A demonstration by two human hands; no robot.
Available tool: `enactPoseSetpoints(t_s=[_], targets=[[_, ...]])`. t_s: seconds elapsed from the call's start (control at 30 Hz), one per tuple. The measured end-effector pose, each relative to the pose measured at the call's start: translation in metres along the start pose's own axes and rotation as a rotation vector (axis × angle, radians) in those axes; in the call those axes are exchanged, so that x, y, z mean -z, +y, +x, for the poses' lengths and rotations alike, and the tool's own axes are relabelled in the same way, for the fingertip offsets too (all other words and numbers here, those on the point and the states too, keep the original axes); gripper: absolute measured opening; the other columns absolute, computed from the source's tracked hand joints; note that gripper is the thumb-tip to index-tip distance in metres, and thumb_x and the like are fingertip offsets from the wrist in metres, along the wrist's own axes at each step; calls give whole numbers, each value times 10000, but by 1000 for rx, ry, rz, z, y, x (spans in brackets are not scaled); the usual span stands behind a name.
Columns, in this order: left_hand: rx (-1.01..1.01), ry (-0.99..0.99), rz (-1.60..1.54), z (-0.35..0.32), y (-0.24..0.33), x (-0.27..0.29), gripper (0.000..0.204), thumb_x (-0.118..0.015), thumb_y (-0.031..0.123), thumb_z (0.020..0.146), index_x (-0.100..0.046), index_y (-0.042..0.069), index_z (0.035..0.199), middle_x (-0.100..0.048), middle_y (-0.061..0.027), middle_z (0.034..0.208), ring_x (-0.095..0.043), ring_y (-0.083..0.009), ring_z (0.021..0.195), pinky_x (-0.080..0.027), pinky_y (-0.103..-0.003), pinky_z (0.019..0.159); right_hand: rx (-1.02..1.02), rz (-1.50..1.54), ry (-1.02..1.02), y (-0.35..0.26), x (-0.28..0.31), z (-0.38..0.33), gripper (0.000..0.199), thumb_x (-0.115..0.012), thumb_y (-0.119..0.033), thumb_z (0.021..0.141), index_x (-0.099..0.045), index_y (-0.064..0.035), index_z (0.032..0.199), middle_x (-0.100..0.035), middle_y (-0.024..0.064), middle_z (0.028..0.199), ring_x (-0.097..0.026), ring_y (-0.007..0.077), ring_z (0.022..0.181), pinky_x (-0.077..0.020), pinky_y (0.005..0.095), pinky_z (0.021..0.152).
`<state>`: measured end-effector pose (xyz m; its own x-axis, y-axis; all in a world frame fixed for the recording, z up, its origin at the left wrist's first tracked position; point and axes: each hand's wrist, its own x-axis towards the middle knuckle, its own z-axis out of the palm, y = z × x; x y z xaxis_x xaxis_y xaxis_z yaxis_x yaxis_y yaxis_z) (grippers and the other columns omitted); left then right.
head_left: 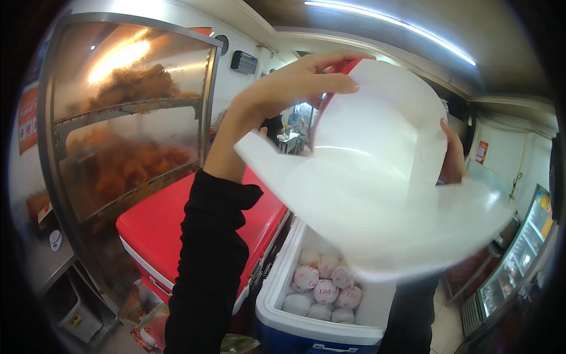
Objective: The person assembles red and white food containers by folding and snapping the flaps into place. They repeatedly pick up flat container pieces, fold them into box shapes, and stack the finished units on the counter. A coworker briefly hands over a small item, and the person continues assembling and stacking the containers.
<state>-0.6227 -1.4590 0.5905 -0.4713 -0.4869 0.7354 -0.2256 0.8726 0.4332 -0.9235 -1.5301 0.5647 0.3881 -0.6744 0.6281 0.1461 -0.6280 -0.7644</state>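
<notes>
A paperboard food box (pixel 368 130), white inside with red on its outer side, is held up before me with its flaps spread; its lower flap is blurred. My left hand (pixel 295 82) grips the box's upper left edge, the thumb inside and the fingers on the red side. On the other side, my right hand (pixel 453 154) is closed on the box's right wall, partly hidden behind it. Below stands a cooler (pixel 268 304), blue with a white liner, its top uncovered. Several round bundles (pixel 326 291) in white paper with red print lie inside it.
Left of the blue cooler sits a red-lidded cooler (pixel 159 221). A glass warming cabinet (pixel 130 118) with fried pieces of food rises at the left, near a metal counter (pixel 56 268) with a small white scale. A glass-door fridge (pixel 513 265) stands at the right.
</notes>
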Motion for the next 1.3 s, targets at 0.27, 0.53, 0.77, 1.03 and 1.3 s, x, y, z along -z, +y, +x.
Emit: enactPoseSetpoints(t_s=[0.27,0.53,0.77,1.03,1.3], targets=[[36,30,-67,1,-23,6,696,-591,283,634,-418,66,1272,-482,-105,1196,-506,-184,1054,-409,-278,875,-56,-9,44,24,2,9,661,-527,-467,771,-404,-17,1239,-497,138,1151,-475,223,1045,-365,352,880],[-22,-78,-81,2,-38,18,525,-508,201,705,-465,55,1208,-560,-51,981,-516,-132,879,-403,-246,781,-158,-46,163,20,-20,11,728,-507,-513,741,-355,-36,1269,-474,161,1171,-464,236,1054,-368,350,874],[121,98,-215,-5,-40,15,426,-533,269,711,-539,13,1051,-570,-67,937,-526,-129,847,-406,-249,753,-110,-236,128,11,-33,11,701,-519,-520,718,-397,-55,1228,-501,143,1108,-518,249,975,-416,344,814],[180,110,-221,1,-44,21,345,-531,318,759,-588,38,954,-587,-61,837,-548,-130,772,-421,-237,662,-31,-262,155,7,-34,7,634,-511,-494,733,-439,-65,1195,-524,132,1026,-544,227,917,-437,342,780],[108,161,-484,-2,-44,12,332,-541,286,799,-578,22,998,-595,-42,922,-553,-102,770,-442,-224,660,-14,37,141,28,-31,29,586,-518,-439,794,-420,-46,1217,-491,125,1129,-480,221,1032,-371,319,884]])
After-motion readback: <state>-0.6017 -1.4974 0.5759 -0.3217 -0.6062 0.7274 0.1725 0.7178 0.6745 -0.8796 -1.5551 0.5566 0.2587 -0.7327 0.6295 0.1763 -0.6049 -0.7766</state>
